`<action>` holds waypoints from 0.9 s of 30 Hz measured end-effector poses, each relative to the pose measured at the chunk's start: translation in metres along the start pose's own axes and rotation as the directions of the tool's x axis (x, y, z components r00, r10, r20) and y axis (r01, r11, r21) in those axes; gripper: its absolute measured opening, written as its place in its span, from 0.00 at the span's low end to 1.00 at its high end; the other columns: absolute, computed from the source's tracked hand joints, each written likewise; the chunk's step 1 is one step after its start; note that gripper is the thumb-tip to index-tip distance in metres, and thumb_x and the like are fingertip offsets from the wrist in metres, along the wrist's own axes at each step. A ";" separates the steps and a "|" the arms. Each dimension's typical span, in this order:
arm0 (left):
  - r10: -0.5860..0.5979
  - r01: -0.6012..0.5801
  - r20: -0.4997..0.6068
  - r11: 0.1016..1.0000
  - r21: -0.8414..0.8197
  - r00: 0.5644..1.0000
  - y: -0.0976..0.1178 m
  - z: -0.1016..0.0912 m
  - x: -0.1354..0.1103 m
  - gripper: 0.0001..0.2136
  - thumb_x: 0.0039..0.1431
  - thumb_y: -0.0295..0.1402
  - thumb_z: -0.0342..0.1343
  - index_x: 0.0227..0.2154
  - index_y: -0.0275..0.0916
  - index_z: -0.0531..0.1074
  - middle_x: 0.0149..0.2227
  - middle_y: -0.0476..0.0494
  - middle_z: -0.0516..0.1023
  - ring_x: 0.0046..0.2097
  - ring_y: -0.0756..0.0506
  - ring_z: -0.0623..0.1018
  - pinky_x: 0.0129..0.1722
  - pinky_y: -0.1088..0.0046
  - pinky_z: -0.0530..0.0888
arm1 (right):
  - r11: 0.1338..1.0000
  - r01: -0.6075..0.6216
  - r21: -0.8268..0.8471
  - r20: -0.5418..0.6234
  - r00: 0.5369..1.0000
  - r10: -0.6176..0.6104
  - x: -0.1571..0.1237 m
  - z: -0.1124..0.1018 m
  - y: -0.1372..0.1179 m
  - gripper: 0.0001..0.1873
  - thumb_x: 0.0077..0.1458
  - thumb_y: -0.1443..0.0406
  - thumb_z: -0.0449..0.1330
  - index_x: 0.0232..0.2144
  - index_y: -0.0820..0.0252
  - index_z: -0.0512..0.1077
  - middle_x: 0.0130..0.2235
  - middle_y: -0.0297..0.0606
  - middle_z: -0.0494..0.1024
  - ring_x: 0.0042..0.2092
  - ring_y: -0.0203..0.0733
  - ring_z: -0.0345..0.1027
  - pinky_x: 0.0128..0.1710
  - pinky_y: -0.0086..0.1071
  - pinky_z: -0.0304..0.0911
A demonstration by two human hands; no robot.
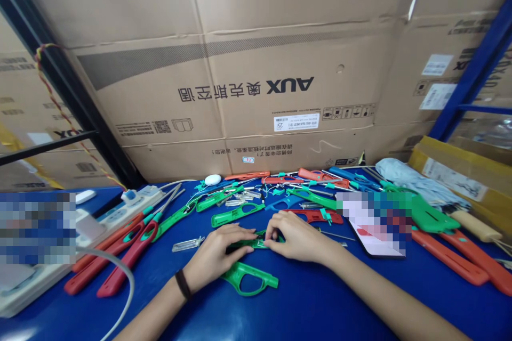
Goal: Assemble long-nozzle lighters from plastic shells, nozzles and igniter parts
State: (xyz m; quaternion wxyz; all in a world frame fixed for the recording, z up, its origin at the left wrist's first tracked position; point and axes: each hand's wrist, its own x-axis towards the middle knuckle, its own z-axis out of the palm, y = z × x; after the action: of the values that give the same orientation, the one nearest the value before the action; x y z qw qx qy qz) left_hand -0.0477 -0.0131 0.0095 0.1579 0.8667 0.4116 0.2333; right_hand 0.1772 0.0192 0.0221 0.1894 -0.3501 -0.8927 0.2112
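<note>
Near the frame's centre, the left hand (220, 248) has its fingers around a green casing (261, 243); the right hand (299, 237) touches it, its finger grip unclear. Lower centre, another green shell (235, 274) lies on the bench (240, 322).

Your left forearm (158, 309) angles up from lower left; left hand (216, 248), back uppermost, thumb and forefinger reaching right in a pinch. Your right forearm (376, 285) slants in from lower right; right hand (298, 237) fingers curled towards thumb. Both sets of fingertips close together.
</note>
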 end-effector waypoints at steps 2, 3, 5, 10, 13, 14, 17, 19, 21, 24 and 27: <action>-0.015 0.015 -0.001 1.000 -0.007 1.000 0.000 0.002 0.000 0.12 0.59 0.36 0.56 0.46 0.46 0.74 0.47 0.48 0.78 0.50 0.44 0.76 0.55 0.62 0.67 | 1.000 0.004 0.028 0.007 1.000 -0.004 0.000 -0.001 0.001 0.02 0.52 0.67 0.58 0.29 0.59 0.71 0.32 0.35 0.74 0.38 0.40 0.67 0.43 0.35 0.59; -0.023 0.023 0.000 1.000 -0.010 1.000 0.000 0.003 0.000 0.12 0.59 0.36 0.55 0.46 0.46 0.74 0.47 0.48 0.78 0.50 0.44 0.76 0.55 0.63 0.67 | 0.999 0.008 0.038 0.012 1.000 -0.009 0.000 -0.001 0.001 0.02 0.50 0.68 0.59 0.28 0.59 0.71 0.32 0.35 0.75 0.37 0.39 0.67 0.43 0.35 0.59; -0.028 0.028 0.011 1.000 -0.006 1.000 0.001 0.003 0.000 0.12 0.60 0.36 0.55 0.46 0.46 0.73 0.47 0.47 0.78 0.50 0.44 0.76 0.55 0.63 0.67 | 0.999 0.018 0.048 0.022 1.000 -0.019 0.000 -0.001 0.002 0.01 0.48 0.68 0.59 0.27 0.59 0.71 0.32 0.34 0.75 0.37 0.39 0.67 0.45 0.36 0.57; 0.009 -0.022 0.085 0.989 0.147 0.996 -0.003 -0.025 0.001 0.15 0.63 0.35 0.50 0.52 0.49 0.68 0.55 0.46 0.71 0.56 0.43 0.69 0.59 0.56 0.60 | 0.999 0.034 0.040 0.013 0.999 -0.035 0.000 0.003 0.004 0.02 0.46 0.67 0.59 0.27 0.58 0.71 0.31 0.32 0.74 0.36 0.38 0.66 0.50 0.40 0.53; -0.073 0.071 -0.004 0.964 0.255 0.997 -0.015 -0.057 -0.006 0.13 0.64 0.36 0.46 0.46 0.44 0.73 0.49 0.43 0.74 0.52 0.43 0.72 0.53 0.61 0.68 | 0.998 0.036 0.045 0.019 0.999 -0.037 -0.001 0.004 0.005 0.02 0.46 0.66 0.59 0.27 0.58 0.70 0.32 0.32 0.73 0.36 0.38 0.66 0.48 0.38 0.54; -0.133 0.124 0.011 0.951 0.283 0.991 -0.020 -0.067 -0.011 0.12 0.64 0.37 0.46 0.42 0.43 0.74 0.45 0.42 0.76 0.47 0.43 0.74 0.49 0.64 0.70 | 0.998 0.035 0.046 0.021 0.999 -0.036 -0.001 0.003 0.004 0.02 0.46 0.67 0.59 0.27 0.58 0.70 0.32 0.32 0.73 0.36 0.38 0.65 0.48 0.38 0.54; -0.300 0.252 0.092 0.904 0.345 0.950 -0.037 -0.084 -0.034 0.11 0.56 0.42 0.56 0.36 0.41 0.74 0.38 0.44 0.76 0.41 0.42 0.76 0.43 0.66 0.72 | 0.998 0.034 0.045 0.015 0.999 -0.034 -0.002 0.005 0.003 0.02 0.45 0.67 0.60 0.26 0.58 0.69 0.32 0.31 0.72 0.36 0.37 0.65 0.50 0.40 0.52; -0.337 0.283 0.119 0.901 0.329 0.934 -0.045 -0.085 -0.049 0.11 0.56 0.42 0.55 0.36 0.41 0.72 0.38 0.45 0.75 0.40 0.43 0.75 0.40 0.68 0.72 | 0.998 0.038 0.042 0.008 0.999 -0.038 -0.003 0.007 0.003 0.03 0.45 0.67 0.60 0.26 0.58 0.69 0.31 0.30 0.71 0.35 0.37 0.65 0.52 0.41 0.50; -0.326 0.282 0.106 0.911 0.301 0.939 -0.048 -0.081 -0.060 0.10 0.60 0.41 0.51 0.35 0.41 0.70 0.38 0.45 0.73 0.40 0.44 0.74 0.41 0.69 0.72 | 0.999 0.042 0.035 0.005 0.999 -0.042 -0.004 0.009 0.003 0.04 0.45 0.67 0.62 0.27 0.57 0.68 0.31 0.30 0.71 0.35 0.36 0.64 0.52 0.41 0.50; -0.260 0.246 0.025 0.938 0.244 0.965 -0.039 -0.071 -0.060 0.09 0.62 0.40 0.48 0.36 0.41 0.68 0.39 0.45 0.73 0.42 0.44 0.73 0.42 0.69 0.71 | 0.999 0.043 0.018 0.009 0.999 -0.043 -0.004 0.009 0.002 0.07 0.47 0.63 0.63 0.28 0.57 0.68 0.32 0.31 0.71 0.36 0.38 0.64 0.47 0.38 0.54; -0.224 0.225 -0.027 0.960 0.168 0.974 -0.020 -0.061 -0.046 0.08 0.63 0.39 0.48 0.39 0.42 0.66 0.39 0.47 0.73 0.41 0.46 0.74 0.41 0.70 0.71 | 0.999 0.046 0.006 0.016 0.999 -0.046 -0.002 0.008 0.000 0.09 0.51 0.59 0.62 0.29 0.57 0.69 0.33 0.33 0.71 0.36 0.39 0.64 0.41 0.34 0.57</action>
State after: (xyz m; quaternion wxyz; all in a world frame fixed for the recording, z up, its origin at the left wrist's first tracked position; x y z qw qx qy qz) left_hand -0.1180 -0.0323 0.0386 0.1072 0.8238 0.5263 0.1815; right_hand 0.1751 0.0158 0.0149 0.1880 -0.3273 -0.9014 0.2121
